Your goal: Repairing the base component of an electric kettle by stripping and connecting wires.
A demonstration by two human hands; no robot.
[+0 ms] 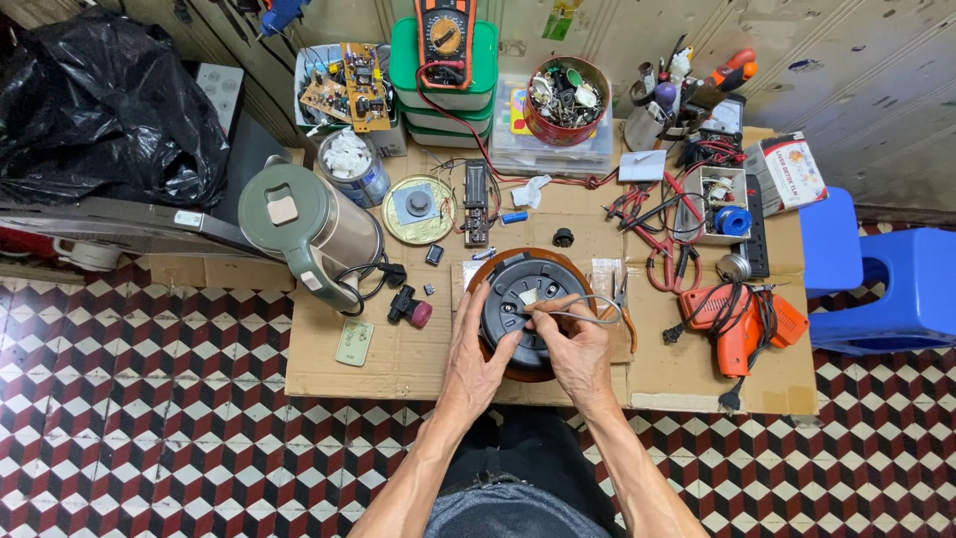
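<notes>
a round black appliance base [526, 304], upturned and rimmed in brown, is seen at the near middle of a cardboard-covered desk [398, 359]. the left hand [478, 354] is laid open against its left rim, fingers spread and bracing it, with nothing gripped. the right hand [578, 349] is closed around a thin tool [573, 314] with a grey wire loop, the tip of which is held to the centre of the base; what kind of tool it is cannot be told. just left of the base, a small black part with a red end [410, 309] lies on the cardboard, and beyond it a green-lidded electric kettle [309, 224] stands. to the right, an orange soldering gun [742, 324] rests with its cord coiled beside it. at the far edge, a multimeter [445, 40] sits on 3 stacked green-lidded boxes [443, 95], next to a round red tin [568, 100] full of small parts.
</notes>
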